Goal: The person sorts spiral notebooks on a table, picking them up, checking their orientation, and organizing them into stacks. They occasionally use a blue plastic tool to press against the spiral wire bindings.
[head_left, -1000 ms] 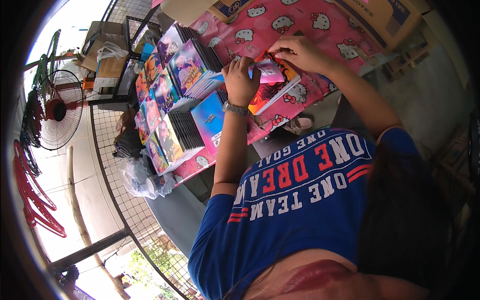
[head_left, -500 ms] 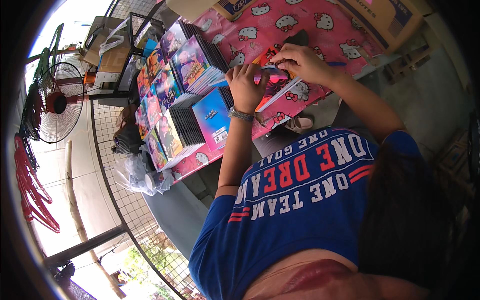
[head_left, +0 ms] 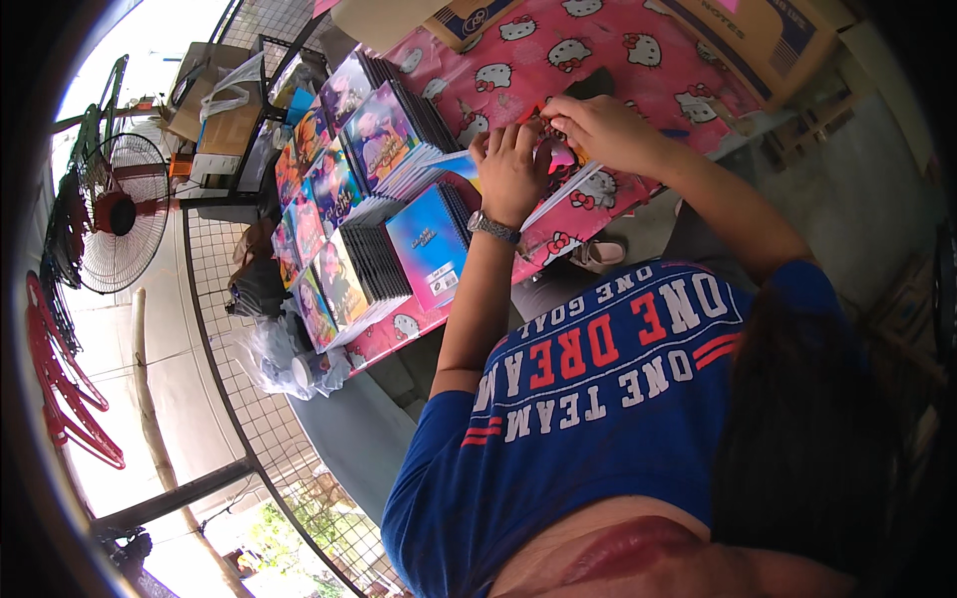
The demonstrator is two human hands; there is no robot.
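Observation:
A notebook (head_left: pixel 567 186) with a dark, colourful cover and a white page edge lies on the table in front of me, mostly covered by my hands. My left hand (head_left: pixel 514 169), with a watch on its wrist, has its fingers curled over the notebook's left side. My right hand (head_left: pixel 604 130) bends over the far side, its fingers closed together at the cover; the fingertips are partly hidden. Just left of my left hand stands a stack of spiral notebooks (head_left: pixel 427 239) with a blue-pink cover on top.
More stacks of colourful notebooks (head_left: pixel 380 134) fill the table's left part. The pink patterned tablecloth (head_left: pixel 543 60) runs under everything. A cardboard box (head_left: pixel 753 50) stands at the far right. A crumpled plastic bag (head_left: pixel 284 359) hangs by the left edge, and a fan (head_left: pixel 117 212) stands beyond.
My left hand has moved right, closer to my right hand, and now covers more of the notebook. My right hand stays near the same spot. The view has shifted slightly.

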